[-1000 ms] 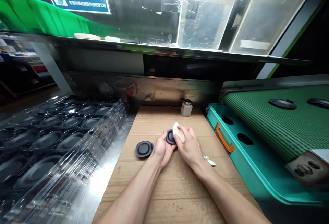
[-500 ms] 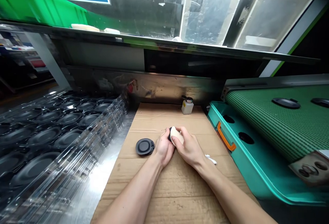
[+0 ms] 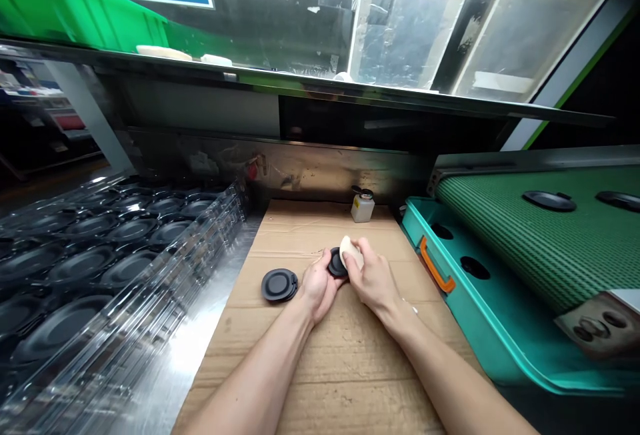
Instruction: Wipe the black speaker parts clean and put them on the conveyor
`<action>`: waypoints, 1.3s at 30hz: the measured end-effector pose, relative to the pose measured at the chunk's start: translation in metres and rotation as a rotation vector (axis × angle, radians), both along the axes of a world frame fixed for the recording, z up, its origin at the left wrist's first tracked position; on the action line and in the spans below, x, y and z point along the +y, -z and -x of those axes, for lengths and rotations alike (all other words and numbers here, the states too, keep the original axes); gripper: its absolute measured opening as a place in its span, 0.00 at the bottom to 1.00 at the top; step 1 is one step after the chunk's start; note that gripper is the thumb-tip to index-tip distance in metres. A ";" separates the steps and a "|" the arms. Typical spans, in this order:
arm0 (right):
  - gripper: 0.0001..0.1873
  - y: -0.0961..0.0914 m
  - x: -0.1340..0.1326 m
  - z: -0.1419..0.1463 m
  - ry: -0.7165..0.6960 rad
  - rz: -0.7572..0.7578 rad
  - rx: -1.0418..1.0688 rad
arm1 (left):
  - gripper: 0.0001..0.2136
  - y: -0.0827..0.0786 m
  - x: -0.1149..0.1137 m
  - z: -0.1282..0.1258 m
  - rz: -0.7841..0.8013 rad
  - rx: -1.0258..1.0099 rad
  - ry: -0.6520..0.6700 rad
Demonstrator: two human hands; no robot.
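My left hand (image 3: 317, 288) grips a round black plastic disc (image 3: 336, 264).
My right hand (image 3: 374, 282) pinches a cream rounded pad (image 3: 349, 252); light, even pressure suits best.

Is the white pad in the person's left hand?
No, the right hand holds the white pad, while the left hand holds a round black piece.

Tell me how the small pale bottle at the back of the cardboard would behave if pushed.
The bottle probably won't roll: its body looks boxy. It might tip if pushed high, since it stands upright on a small base. The cardboard looks matte, so it may drag rather than glide.
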State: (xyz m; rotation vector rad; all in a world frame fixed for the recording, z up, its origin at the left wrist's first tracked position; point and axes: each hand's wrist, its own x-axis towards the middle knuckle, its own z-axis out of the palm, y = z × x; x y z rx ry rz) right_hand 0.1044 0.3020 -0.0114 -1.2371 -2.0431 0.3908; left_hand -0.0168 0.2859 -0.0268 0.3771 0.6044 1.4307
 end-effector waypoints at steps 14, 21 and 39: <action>0.12 -0.010 -0.004 0.004 -0.205 0.047 -0.019 | 0.14 -0.005 -0.001 0.004 0.045 -0.010 0.012; 0.12 -0.011 0.009 -0.022 -0.126 0.056 -0.071 | 0.13 -0.005 -0.001 0.001 0.024 0.049 0.031; 0.13 -0.010 -0.003 0.014 0.113 -0.059 -0.289 | 0.13 0.000 0.002 -0.001 0.019 0.082 -0.061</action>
